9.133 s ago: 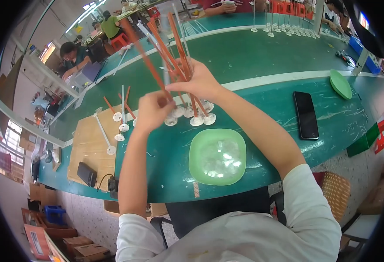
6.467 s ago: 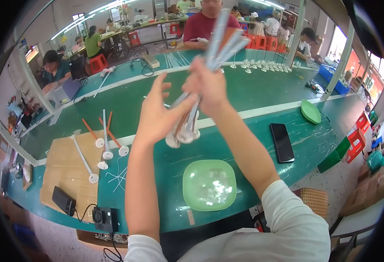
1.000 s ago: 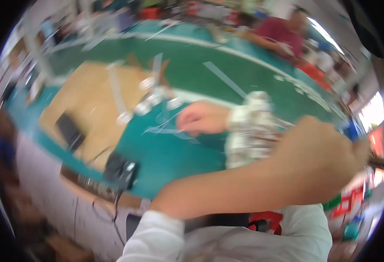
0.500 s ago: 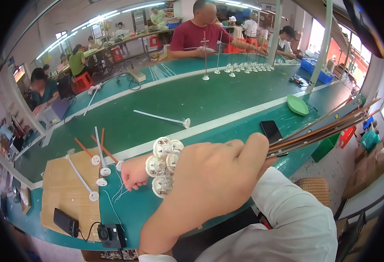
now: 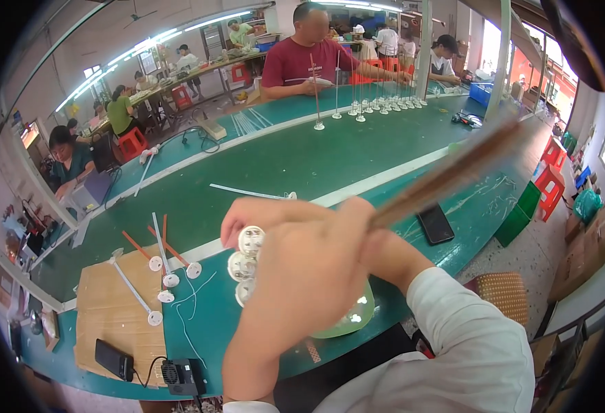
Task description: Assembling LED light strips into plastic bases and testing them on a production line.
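My left hand [image 5: 306, 268] is wrapped round a bundle of thin brown strips [image 5: 447, 168], blurred at its far end and slanting up to the right. Round white bases [image 5: 242, 267] with small metal parts stick out at the other side of the fist. Behind the left hand, my right hand [image 5: 268, 215] reaches across to the left, its bent fingers close beside the topmost base. Whatever those fingers grip is hidden. Under the left hand a light green dish [image 5: 347, 325] shows in part.
Several strips with white bases lie on and beside the cardboard [image 5: 120, 303] at left. A power bank [image 5: 114, 359] and small fan [image 5: 182, 376] are near the front. A phone [image 5: 437, 224] lies right. Across the bench, a person in red stands near upright rods [image 5: 385, 103].
My right hand has moved up and away from the table, now above the bases. The brown bundle has swung steeper and blurs. The light green dish has come into sight below the left hand.
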The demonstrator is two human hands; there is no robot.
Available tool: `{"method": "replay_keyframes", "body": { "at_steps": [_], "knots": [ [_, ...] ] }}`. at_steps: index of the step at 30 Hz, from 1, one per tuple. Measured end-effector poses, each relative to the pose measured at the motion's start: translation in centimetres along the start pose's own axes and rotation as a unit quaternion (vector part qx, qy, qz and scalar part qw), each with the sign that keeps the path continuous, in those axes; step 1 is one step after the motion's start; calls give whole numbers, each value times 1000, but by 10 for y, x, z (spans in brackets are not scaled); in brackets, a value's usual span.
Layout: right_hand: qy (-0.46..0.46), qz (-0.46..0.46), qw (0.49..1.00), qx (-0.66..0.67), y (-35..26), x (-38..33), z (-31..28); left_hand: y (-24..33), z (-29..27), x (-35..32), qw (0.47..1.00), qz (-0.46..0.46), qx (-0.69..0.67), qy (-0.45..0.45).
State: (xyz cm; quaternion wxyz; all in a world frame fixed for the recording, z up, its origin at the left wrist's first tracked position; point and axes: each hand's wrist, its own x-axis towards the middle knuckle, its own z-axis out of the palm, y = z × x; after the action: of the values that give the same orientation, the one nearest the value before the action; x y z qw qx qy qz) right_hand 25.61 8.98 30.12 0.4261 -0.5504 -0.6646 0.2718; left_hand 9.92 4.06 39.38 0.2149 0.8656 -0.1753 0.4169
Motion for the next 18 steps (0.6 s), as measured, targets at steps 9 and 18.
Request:
{"method": "replay_keyframes", "body": {
  "at_steps": [9, 18],
  "knots": [
    [258, 43, 965, 14, -46, -25, -88, -63, -25, -5, 963, -221, -62, 142],
    [343, -197, 902, -173, -71, -51, -70, -87, -12, -11, 870, -353, -338, 70]
  ]
}}
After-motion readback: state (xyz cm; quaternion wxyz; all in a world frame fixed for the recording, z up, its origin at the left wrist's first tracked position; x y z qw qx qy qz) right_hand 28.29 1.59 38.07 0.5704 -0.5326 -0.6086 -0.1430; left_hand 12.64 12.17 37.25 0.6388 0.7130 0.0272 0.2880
